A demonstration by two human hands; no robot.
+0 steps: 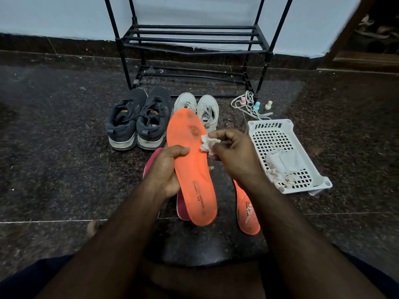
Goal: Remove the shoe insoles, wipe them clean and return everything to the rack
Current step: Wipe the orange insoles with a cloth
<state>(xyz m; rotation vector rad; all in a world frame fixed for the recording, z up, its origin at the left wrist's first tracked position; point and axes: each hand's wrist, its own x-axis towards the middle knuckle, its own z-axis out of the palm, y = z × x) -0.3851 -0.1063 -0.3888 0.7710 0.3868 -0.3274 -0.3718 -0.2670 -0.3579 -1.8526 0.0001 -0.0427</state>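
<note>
- Orange insole (192, 169) is held up off the floor by the left hand (166, 171): thumb across the top face, fingers curled behind the edge. Printed face is kept toward the camera so it can be wiped.
- A crumpled white wipe (207, 143) is pinched in the right hand (234, 156) by curled fingertips, touching the insole's right edge just below the dark stains near the toe end. Stains look like the next target.
- Second orange insole (248, 214) lies on the floor under the right forearm; a pink insole (182, 209) lies partly hidden behind the held one. Whether these are wiped yet cannot be told.
- Dark shoes (138, 124) and white shoes (197, 108) are set in pairs on the floor at the rack's front edge, heels toward the person, likely for easy return.
- Black rack (194, 39) stands against the wall; no shoes are seen on its visible shelves.
- White basket (287, 156) sits on the floor right of the hands, within reach, with used wipes in its near corner.
- Loose laces (250, 104) and small bottles (262, 105) lie by the rack's right foot.
- Judged mid-task: wiping in progress, return not started.
</note>
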